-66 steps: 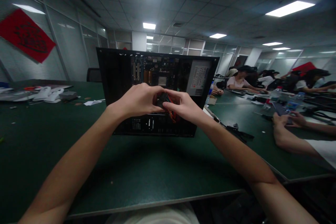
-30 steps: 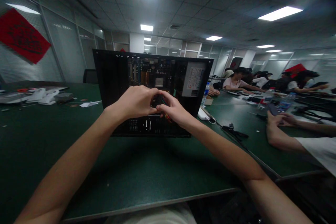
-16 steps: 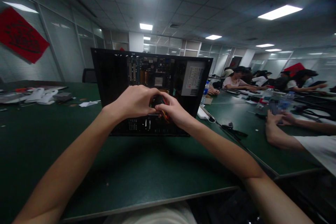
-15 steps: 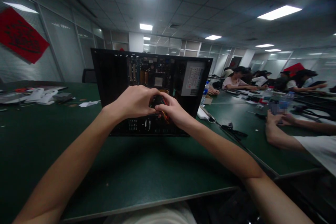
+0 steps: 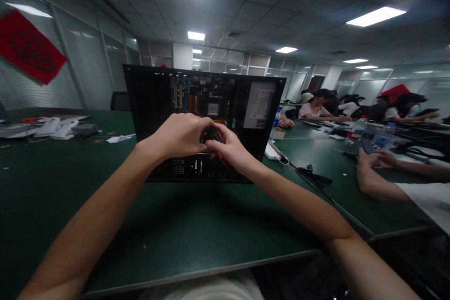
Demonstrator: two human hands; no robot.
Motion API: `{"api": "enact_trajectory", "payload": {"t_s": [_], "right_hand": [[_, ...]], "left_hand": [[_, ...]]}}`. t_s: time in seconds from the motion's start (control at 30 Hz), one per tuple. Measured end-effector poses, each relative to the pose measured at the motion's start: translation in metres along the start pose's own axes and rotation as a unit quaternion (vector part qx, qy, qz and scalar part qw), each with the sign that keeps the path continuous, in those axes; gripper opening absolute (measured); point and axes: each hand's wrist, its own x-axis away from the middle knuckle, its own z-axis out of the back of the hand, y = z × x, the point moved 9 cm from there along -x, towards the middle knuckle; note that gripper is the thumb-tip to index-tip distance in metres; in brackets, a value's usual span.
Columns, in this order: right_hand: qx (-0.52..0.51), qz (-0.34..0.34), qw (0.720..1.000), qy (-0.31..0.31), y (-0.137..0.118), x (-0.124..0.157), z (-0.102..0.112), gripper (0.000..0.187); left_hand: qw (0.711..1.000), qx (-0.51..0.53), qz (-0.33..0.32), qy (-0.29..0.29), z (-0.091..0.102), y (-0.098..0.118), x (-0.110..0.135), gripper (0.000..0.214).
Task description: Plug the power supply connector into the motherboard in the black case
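A black computer case (image 5: 149, 103) stands on its edge with its open side towards me, and its motherboard (image 5: 213, 109) and grey power supply (image 5: 259, 105) are visible inside. Before the lower part of the board, my left hand (image 5: 178, 135) arches with its fingers curled inward; its fingertips are partly hidden and I cannot make out what they grip. Fingers bent, my right hand (image 5: 232, 147) is closed around a bundle of thin coloured cables (image 5: 220, 138), red, orange and blue among them. The two hands nearly meet at the fingertips.
The green table (image 5: 197, 229) ends at an edge close to me. White plastic pieces (image 5: 58, 126) and scraps lie at left. A black cable (image 5: 314, 176) and bottles (image 5: 358, 127) are at right, where a co-worker's hands (image 5: 371, 157) hold a dark device. Other people sit farther back.
More of the coloured cables shows between my hands, and my right fingers have shifted slightly. The case stays in place. At right, the co-worker's dark device looks more tilted.
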Motion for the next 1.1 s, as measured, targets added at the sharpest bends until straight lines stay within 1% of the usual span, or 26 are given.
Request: {"api": "enact_trajectory", "payload": {"t_s": [0.23, 0.4, 0.47, 0.53, 0.63, 0.7, 0.8, 0.97, 1.1], "right_hand": [[-0.007, -0.011, 1.000, 0.003, 0.002, -0.001, 0.007, 0.065], [-0.017, 0.033, 0.999, -0.011, -0.006, -0.004, 0.008, 0.062], [-0.030, 0.038, 0.999, -0.025, -0.008, -0.004, 0.006, 0.064], [-0.037, 0.043, 0.998, -0.035, -0.011, -0.003, 0.005, 0.065], [-0.035, 0.057, 0.997, -0.045, -0.016, -0.001, 0.003, 0.064], [-0.035, 0.064, 0.996, -0.047, -0.019, 0.000, 0.002, 0.064], [-0.047, 0.062, 0.996, -0.053, -0.019, 0.000, 0.002, 0.065], [-0.054, 0.060, 0.994, -0.070, -0.019, 0.000, 0.003, 0.065], [-0.038, 0.060, 0.994, -0.082, -0.022, 0.001, 0.003, 0.070]], "left_hand": [[1.000, -0.007, 0.004, 0.002, 0.000, -0.001, 0.001, 0.051], [1.000, -0.004, 0.004, -0.005, -0.001, -0.001, 0.002, 0.050], [1.000, 0.025, -0.004, -0.011, -0.002, -0.001, 0.003, 0.052], [0.996, 0.080, -0.030, -0.012, -0.002, 0.000, 0.004, 0.055], [0.980, 0.177, -0.092, -0.012, -0.001, 0.006, 0.005, 0.060], [0.969, 0.219, -0.117, -0.013, -0.001, 0.006, 0.006, 0.060], [0.958, 0.257, -0.126, -0.010, -0.002, 0.004, 0.005, 0.057], [0.939, 0.319, -0.126, -0.010, -0.003, 0.002, 0.002, 0.060], [0.935, 0.331, -0.126, 0.006, -0.001, 0.001, 0.001, 0.056]]}}
